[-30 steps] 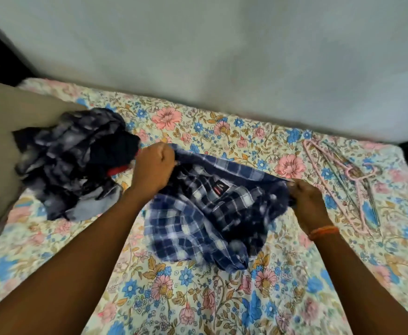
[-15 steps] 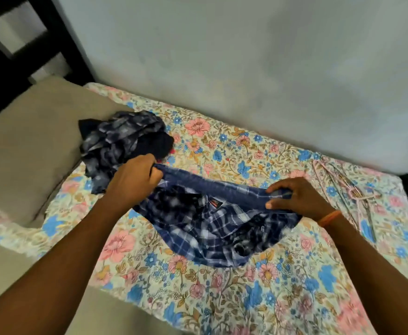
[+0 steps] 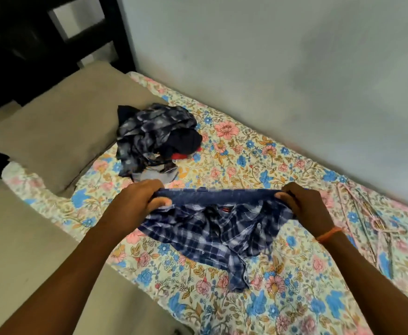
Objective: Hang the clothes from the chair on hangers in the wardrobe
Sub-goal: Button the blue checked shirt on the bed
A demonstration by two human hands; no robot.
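Pinching shirt (image 3: 212,228) collar at both ends: left hand (image 3: 137,201) and right hand (image 3: 307,204), fingers curled round the band, stretched taut between. Body of shirt bunched on bed (image 3: 246,165), not yet lifted. Hangers (image 3: 372,226) near, right of right hand. Risks: twisted or inside-out sleeves jamming hanger entry; hangers overlapping, may lift tangled. Pile (image 3: 157,139) beyond left hand waits.
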